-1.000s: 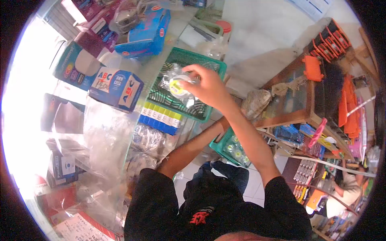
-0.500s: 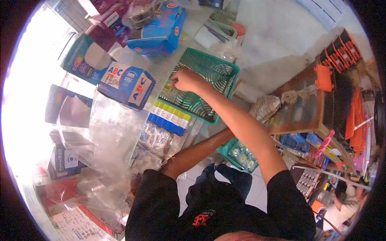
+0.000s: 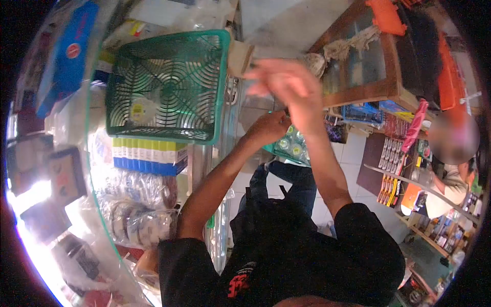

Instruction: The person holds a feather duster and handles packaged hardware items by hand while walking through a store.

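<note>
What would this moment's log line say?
left hand: at lower basket edge | right hand: motion-blurred, nearby | upper basket: yellow-labelled item inside

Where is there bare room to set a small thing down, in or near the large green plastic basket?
Inside the large green plastic basket, between the clear package with yellow label and the rim nearer the right hand. Crowded: below it in view, yellow, white and blue boxes, then plastic-wrapped bundles.

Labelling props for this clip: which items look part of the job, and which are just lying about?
Likely in the job:
- upper green basket
- yellow-labelled item inside it
- lower green basket, near the left hand
- round packs in it

Likely just lying about:
- yellow-white-blue boxes
- plastic-wrapped goods
- blue box
</note>
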Tool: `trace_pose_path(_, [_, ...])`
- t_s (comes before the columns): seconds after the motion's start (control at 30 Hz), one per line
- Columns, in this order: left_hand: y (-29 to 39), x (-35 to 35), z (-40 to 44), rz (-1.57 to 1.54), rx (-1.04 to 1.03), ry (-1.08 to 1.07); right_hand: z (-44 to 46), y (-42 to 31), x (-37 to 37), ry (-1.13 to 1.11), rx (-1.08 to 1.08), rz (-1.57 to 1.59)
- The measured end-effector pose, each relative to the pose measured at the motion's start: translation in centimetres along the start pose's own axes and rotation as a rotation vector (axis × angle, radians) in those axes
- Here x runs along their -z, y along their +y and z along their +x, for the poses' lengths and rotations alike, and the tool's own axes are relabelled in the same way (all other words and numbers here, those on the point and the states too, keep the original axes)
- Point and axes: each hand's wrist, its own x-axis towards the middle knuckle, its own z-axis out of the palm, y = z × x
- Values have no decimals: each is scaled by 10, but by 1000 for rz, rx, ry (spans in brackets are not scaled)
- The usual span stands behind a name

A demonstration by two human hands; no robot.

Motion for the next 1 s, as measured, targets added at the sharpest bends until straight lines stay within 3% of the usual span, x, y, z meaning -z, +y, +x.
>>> trace_pose_path(0.03, [23,15,-1,109,154,-109,-18,20,32,226,-28,-71])
trace_pose_path(0.13, [27,12,-10,336,221,-246,-94,131,135,730,-234,-93])
trace_pose_path(0.23, [34,15,-13,415,264,-300,-235,287,243,773,-789,-441])
trace_pose_path(0.27, [36,17,-13,431,278,-319,-285,318,257,777,-947,-568])
trace_pose_path(0.33, [39,23,-12,445,274,-286,-347,353,275,280,-1044,-1194])
trace_pose_path(0.43, [38,24,-14,398,252,-281,-364,361,247,237,-1195,-1542])
trace_pose_path(0.53, [41,22,-16,367,232,-314,-352,365,231,137,-1385,-1560])
trace_pose_path(0.67, [38,22,-19,385,208,-310,-384,414,240,159,-1259,-1863])
trace_pose_path(0.83, [35,22,-18,387,212,-306,-339,372,221,119,-1390,-1799])
trace_pose_path(1.0, [36,20,-18,404,202,-298,-345,364,217,361,-1153,-1759])
